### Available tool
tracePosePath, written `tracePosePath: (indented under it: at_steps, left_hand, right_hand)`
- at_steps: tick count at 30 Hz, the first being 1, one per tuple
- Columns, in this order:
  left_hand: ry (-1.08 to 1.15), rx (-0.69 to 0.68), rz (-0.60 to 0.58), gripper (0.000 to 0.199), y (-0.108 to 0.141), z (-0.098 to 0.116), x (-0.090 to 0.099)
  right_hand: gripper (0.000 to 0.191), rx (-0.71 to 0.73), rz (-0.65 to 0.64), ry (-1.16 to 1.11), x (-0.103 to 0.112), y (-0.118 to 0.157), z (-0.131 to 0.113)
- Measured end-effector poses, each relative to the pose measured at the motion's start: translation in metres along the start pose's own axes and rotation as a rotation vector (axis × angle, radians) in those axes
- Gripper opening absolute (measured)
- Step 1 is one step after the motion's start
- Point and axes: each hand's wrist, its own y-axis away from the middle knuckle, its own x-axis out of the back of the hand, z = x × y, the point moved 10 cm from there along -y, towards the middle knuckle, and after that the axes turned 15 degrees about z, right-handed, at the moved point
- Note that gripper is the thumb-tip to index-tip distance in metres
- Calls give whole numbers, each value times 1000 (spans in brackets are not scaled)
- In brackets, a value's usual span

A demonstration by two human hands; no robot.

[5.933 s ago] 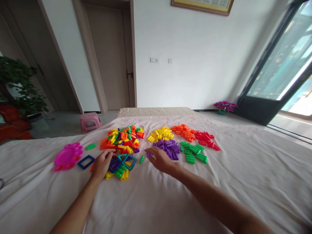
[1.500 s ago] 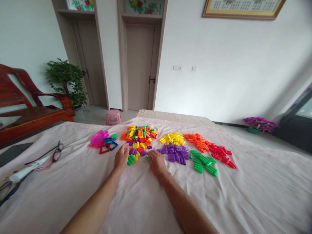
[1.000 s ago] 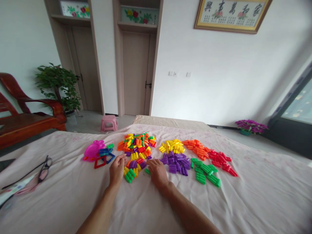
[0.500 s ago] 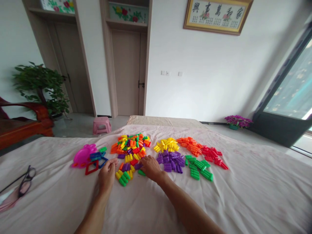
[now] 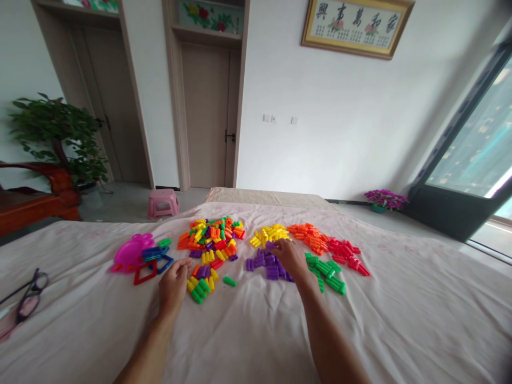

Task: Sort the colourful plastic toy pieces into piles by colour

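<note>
My right hand [image 5: 291, 258] is over the heap of purple plastic blocks [image 5: 260, 261], its fingers pinched on a purple block [image 5: 270, 246] at the heap's upper edge. My left hand [image 5: 175, 280] rests on the cloth with fingers curled together; whether anything is inside them is hidden. Just beyond it lies a mixed-colour heap of blocks [image 5: 212, 240]. Close by the left fingertips is a small cluster of yellow, purple and green blocks [image 5: 202, 285]. A single green block [image 5: 229, 281] lies between my hands.
Sorted heaps of yellow [image 5: 270, 234], orange [image 5: 310, 237], red [image 5: 348, 253] and green [image 5: 326, 272] blocks stand to the right. At left are a pink plastic tray [image 5: 130, 253], blue frames [image 5: 156, 255], a red frame [image 5: 145, 273] and glasses [image 5: 34, 293]. A cloth [image 5: 240, 341] covers the surface.
My right hand has moved right, from the mixed heap to the purple heap, with a purple block at its fingertips. The left hand stays almost in place. The view has shifted slightly.
</note>
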Motion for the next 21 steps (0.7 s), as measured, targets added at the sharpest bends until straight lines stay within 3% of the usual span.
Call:
tracePosePath:
  at_steps: [2,5,8,13,21]
  left_hand:
    - [-16,-4,4,27,0,0,1]
    - [-49,-20,12,28,0,2,2]
    - [-104,-39,29,29,-2,6,7]
    - [-265,-72,33,27,-5,13,14]
    - [-366,-106,16,25,-10,19,14]
  right_hand:
    - [24,-40,0,26,4,-2,12]
    - [25,-31,34,-5,5,0,6]
    - [20,47,39,-45,-6,7,-24]
    - [25,110,-37,-47,-45,24,-74]
    - [43,193,-23,31,-77,24,-123]
